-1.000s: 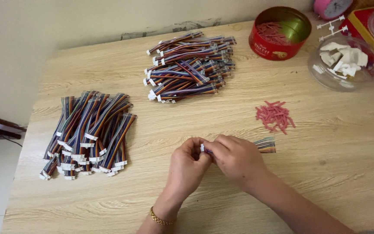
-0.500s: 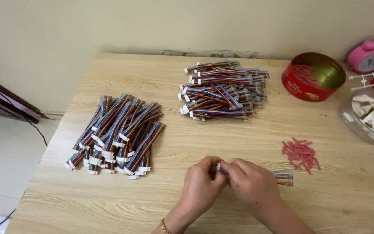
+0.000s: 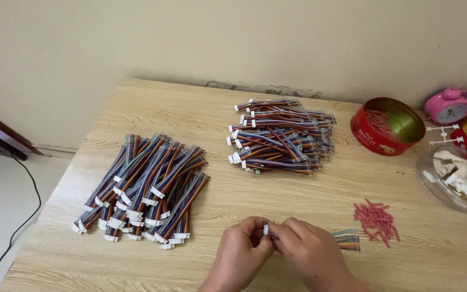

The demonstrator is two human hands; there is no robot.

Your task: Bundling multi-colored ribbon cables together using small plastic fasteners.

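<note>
Both hands pinch one ribbon cable [image 3: 347, 239]: left hand [image 3: 240, 253] and right hand [image 3: 309, 251] close on its white connector [image 3: 266, 230], and the coloured wires trail right toward the red pins [image 3: 377, 220]

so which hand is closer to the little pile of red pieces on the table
Right. The right hand sits just left of the red pieces, with the cable's free end between them. The left hand is farther left, beyond the right hand.
</note>
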